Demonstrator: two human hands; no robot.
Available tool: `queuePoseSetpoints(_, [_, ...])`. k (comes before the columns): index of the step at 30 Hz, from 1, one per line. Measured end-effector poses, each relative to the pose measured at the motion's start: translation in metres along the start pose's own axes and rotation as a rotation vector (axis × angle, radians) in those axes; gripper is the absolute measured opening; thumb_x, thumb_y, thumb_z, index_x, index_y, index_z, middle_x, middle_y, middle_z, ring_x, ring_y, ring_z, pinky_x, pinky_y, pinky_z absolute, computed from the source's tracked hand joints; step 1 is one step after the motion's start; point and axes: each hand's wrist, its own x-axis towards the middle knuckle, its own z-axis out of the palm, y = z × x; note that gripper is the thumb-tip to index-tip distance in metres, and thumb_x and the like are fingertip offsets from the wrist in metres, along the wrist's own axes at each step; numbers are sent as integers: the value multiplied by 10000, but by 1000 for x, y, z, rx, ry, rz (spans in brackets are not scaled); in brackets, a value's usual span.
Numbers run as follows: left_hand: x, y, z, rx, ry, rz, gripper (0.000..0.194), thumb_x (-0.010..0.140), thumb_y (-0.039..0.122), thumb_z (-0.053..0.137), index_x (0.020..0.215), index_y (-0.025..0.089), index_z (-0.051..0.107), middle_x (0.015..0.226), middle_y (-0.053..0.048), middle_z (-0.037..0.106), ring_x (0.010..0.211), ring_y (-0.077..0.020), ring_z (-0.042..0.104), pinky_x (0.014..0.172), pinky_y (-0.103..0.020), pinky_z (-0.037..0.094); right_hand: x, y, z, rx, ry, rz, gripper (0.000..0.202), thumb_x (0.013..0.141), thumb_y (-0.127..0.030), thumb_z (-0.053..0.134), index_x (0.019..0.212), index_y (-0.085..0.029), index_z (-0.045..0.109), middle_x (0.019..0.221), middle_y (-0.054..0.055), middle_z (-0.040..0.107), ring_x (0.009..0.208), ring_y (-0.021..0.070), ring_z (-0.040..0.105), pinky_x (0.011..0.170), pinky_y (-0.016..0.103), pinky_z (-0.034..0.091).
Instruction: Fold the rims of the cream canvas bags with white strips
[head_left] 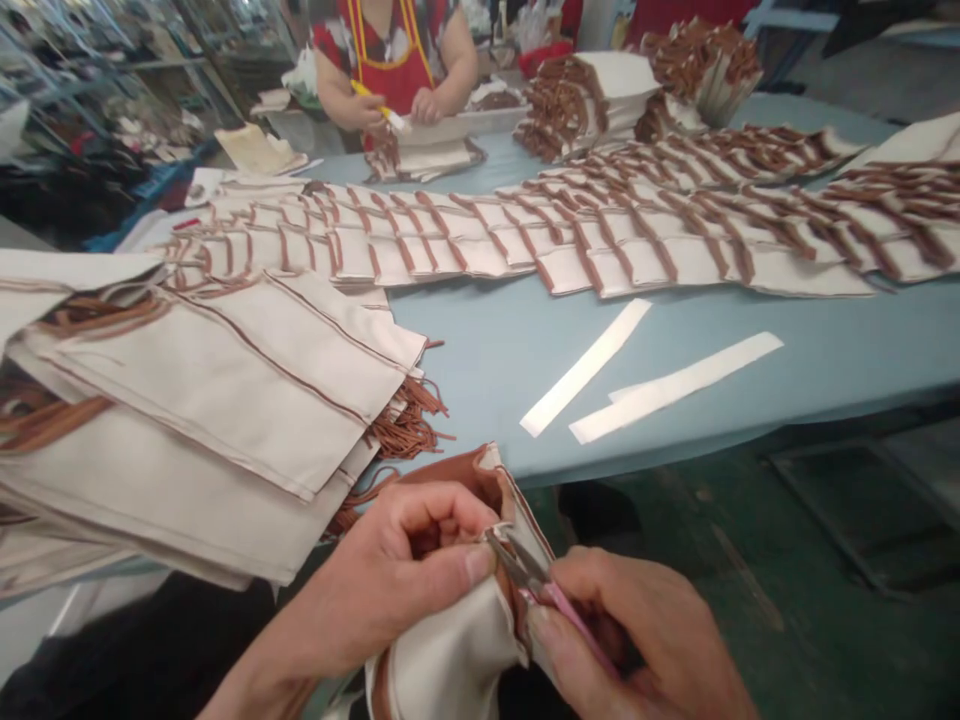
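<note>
My left hand (435, 560) pinches the edge of a cream leather piece (442, 650) with brown trim, close to the table's front edge. In my right hand (622, 620) is a pair of small scissors (555, 590) with pink handles. Their metal blades lie at the seam edge, right beside my left fingertips. Part of the handles is hidden by my fingers. The piece's brown inner side shows behind my left hand, and its lower part hangs out of view.
Stacked cream panels (247, 370) with brown edging and loose strands lie left. Two white strips (675, 390) rest on the blue table (465, 350). Long rows of overlapping cream-and-brown pieces (480, 235) cross behind. A co-worker (397, 60) holds a yellow-handled brush (382, 108) opposite.
</note>
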Motion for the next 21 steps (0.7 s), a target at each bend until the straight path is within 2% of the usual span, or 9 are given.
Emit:
queuePoseSetpoints(4, [-5, -5, -2, -46, -18, -19, 442, 815, 556, 835, 950, 143, 752, 856, -62, 762, 713, -147, 661, 664, -211, 506, -3, 1, -3, -20, -22, -12, 185, 923, -172, 579, 756, -251, 581, 514, -85, 562, 366, 70, 475, 391, 202, 353])
queuePoseSetpoints(9, [-5, -4, 4, 44, 76, 0, 505, 786, 612, 819, 903, 125, 756, 737, -19, 670, 612, -99, 536, 590, -179, 436, -6, -5, 0, -86, 12, -15, 190, 923, -153, 580, 760, -247, 556, 537, -75, 571, 370, 70, 456, 399, 214, 342])
queuePoseSetpoints(12, [-4, 0, 12, 96, 88, 18, 391, 839, 520, 766, 880, 132, 733, 751, -18, 662, 629, -110, 528, 592, -185, 436, -3, -5, 5, -194, 82, -62, 177, 935, -160, 573, 783, -247, 550, 554, -54, 598, 388, 94, 478, 434, 250, 360])
queuePoseSetpoints(15, [0, 1, 21, 321, 229, 138, 245, 873, 371, 678, 755, 157, 665, 662, 25, 562, 596, -104, 453, 552, -179, 383, -2, 1, 15, -368, 195, -136, 179, 954, -164, 565, 796, -245, 549, 558, -22, 617, 467, 148, 570, 517, 297, 403])
queuePoseSetpoints(18, [6, -11, 33, 498, 374, 255, 241, 900, 314, 602, 698, 184, 613, 623, 37, 526, 588, -117, 447, 556, -188, 388, 1, 7, 21, -429, 248, -152, 244, 976, -163, 543, 747, -247, 529, 532, -15, 598, 475, 161, 581, 524, 317, 393])
queuePoseSetpoints(19, [8, -18, 38, 508, 381, 262, 250, 912, 322, 590, 702, 189, 618, 631, 30, 557, 602, -127, 479, 572, -193, 409, 4, 8, 20, -405, 267, -143, 261, 983, -168, 534, 735, -247, 521, 528, -17, 594, 466, 156, 574, 513, 315, 384])
queuePoseSetpoints(21, [14, -39, 49, 491, 313, 239, 263, 926, 349, 588, 726, 191, 654, 697, 1, 658, 683, -160, 573, 648, -209, 468, 12, 6, 11, -309, 353, -95, 248, 990, -180, 531, 750, -244, 528, 546, -24, 611, 463, 142, 568, 494, 294, 379])
